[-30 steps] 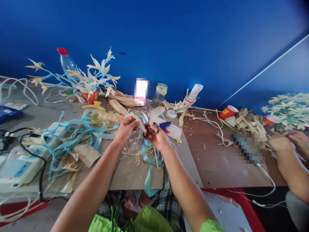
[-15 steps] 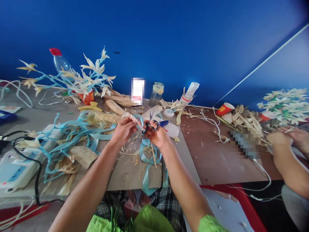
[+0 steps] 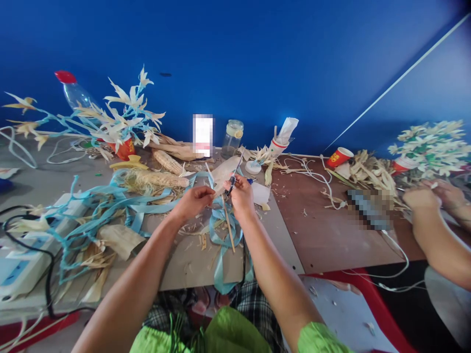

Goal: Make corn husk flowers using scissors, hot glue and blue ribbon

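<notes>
My left hand (image 3: pixel 197 201) is closed in a pinch, fingertips close to my right hand. A narrow pale strip of corn husk (image 3: pixel 210 173) sticks up at its fingertips, mostly hidden by the fingers. My right hand (image 3: pixel 243 195) grips a pair of scissors (image 3: pixel 237 165), dark handles in the fingers and blades pointing up. Behind the hands lies a wide piece of corn husk (image 3: pixel 225 171). Below them are a thin wooden stick (image 3: pixel 228 226) and loops of light blue ribbon (image 3: pixel 220 267) hanging over the table edge.
Corn cobs (image 3: pixel 167 162), blue-wrapped stems (image 3: pixel 75 235) and a white power strip (image 3: pixel 31 257) lie left. Husk flowers (image 3: pixel 128 100) stand in a red cup (image 3: pixel 125 149). Behind are a glass jar (image 3: pixel 232 139) and a paper cup (image 3: pixel 277 146). Another person's hands (image 3: pixel 423 196) work at right.
The scissors have turned from handles showing toward the left hand to blades upright in my right fist. My left hand has lowered slightly, and its strip now points up. The view has shifted slightly.
</notes>
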The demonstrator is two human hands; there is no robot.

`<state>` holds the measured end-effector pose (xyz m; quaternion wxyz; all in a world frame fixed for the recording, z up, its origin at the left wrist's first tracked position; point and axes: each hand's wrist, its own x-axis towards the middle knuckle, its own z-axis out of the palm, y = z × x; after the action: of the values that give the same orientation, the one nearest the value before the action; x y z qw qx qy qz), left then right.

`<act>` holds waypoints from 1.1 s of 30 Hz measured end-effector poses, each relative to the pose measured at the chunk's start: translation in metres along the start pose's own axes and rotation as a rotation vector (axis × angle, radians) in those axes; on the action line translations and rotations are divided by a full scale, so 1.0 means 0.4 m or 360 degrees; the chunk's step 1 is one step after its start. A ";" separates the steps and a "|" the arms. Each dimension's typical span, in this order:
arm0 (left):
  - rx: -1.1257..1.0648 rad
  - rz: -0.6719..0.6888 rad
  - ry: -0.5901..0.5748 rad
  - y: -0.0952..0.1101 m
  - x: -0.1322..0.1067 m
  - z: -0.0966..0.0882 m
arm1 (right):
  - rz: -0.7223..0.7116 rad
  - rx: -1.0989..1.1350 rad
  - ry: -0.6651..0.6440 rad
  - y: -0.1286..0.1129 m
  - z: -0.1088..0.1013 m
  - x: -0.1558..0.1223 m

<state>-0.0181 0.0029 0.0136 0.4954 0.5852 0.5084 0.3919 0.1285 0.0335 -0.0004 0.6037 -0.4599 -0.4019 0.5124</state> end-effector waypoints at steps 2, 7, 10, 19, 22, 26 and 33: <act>-0.0020 -0.0011 -0.0030 0.003 -0.001 -0.007 | 0.0032 0.0126 0.0149 -0.002 -0.013 0.013; -0.0287 -0.0113 0.0068 0.001 -0.001 -0.022 | 0.0214 0.0339 0.0185 -0.014 -0.025 0.024; -0.0392 -0.0115 0.0092 0.002 -0.002 -0.021 | 0.0301 0.0350 0.0012 -0.015 -0.011 0.008; -0.0567 0.0081 0.0506 -0.012 0.011 -0.035 | 0.0118 -0.0042 -0.0324 -0.015 -0.019 -0.013; 0.0091 0.0291 0.0661 -0.024 0.008 -0.023 | 0.0068 0.0005 -0.0308 -0.016 -0.015 -0.021; 0.0522 0.0430 0.0758 -0.032 0.002 -0.003 | -0.0031 0.0117 -0.0107 -0.017 -0.006 -0.023; -0.0244 0.0212 0.0541 -0.043 0.019 -0.031 | 0.0142 0.0169 -0.0361 -0.021 -0.008 -0.021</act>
<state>-0.0322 0.0124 -0.0011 0.4185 0.5035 0.5136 0.5545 0.1322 0.0242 0.0069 0.5545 -0.3838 -0.4190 0.6080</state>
